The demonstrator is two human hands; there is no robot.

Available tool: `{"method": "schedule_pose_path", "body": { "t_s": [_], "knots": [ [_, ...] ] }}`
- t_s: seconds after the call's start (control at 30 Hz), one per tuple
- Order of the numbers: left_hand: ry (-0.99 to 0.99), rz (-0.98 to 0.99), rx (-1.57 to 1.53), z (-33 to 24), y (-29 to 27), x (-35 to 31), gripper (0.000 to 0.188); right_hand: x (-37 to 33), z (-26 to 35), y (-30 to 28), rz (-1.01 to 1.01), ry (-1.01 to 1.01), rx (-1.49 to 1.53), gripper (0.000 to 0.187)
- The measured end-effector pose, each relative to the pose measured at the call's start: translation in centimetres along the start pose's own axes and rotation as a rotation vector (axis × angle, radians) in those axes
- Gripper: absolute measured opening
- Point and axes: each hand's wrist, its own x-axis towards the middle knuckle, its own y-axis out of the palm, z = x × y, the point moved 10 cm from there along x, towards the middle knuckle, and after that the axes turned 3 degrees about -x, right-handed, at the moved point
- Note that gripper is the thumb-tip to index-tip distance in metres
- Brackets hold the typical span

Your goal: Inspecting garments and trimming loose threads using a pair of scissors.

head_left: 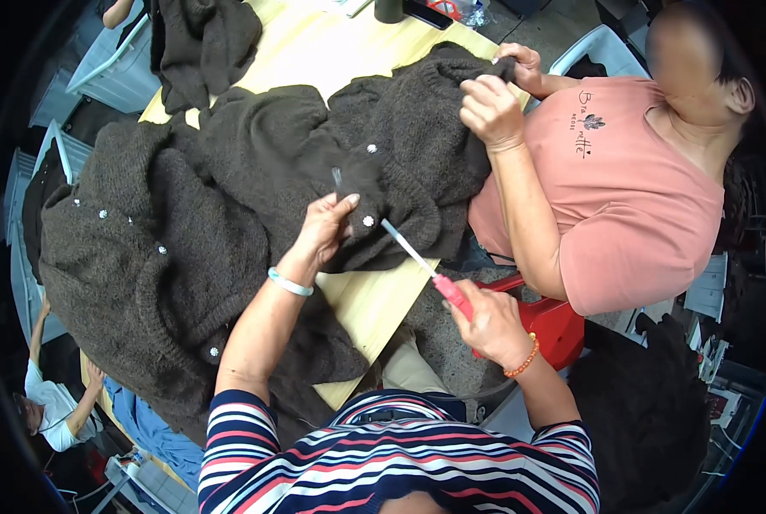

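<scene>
Dark brown knit garments with round, sparkling white buttons lie spread over the pale yellow table. My left hand is just above the middle of the knit, its fingers closed in a pinch. A small, blurred, pale thing sticks up at its fingertips; its kind cannot be made out. In my right hand, over the table's near right edge, is a tool with a pink-red handle and a long, thin metal shaft. The shaft points up and left toward my left hand, its tip apart from those fingers.
A co-worker in a pink shirt stands at the right, both hands on the knit's far edge. Another person is at the lower left. White bins stand left. A red stool and dark cloth pile are right.
</scene>
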Motion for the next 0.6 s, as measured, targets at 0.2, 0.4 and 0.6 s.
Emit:
{"method": "schedule_pose_path", "body": {
  "t_s": [0.2, 0.4, 0.6],
  "knots": [
    [0.030, -0.075, -0.180, 2.5, -1.1, 0.3, 0.016, 0.2, -0.5, 3.3, 0.262, 0.019, -0.242, 0.026],
    [0.010, -0.111, -0.053, 3.5, -2.6, -0.2, 0.020, 0.8, 1.0, 4.3, 0.340, -0.084, -0.238, 0.018],
    [0.345, -0.142, 0.531, -1.2, 0.9, -1.5, 0.024, 1.3, -1.1, 3.5, 0.139, 0.013, -0.047, 0.022]
  ]
}}
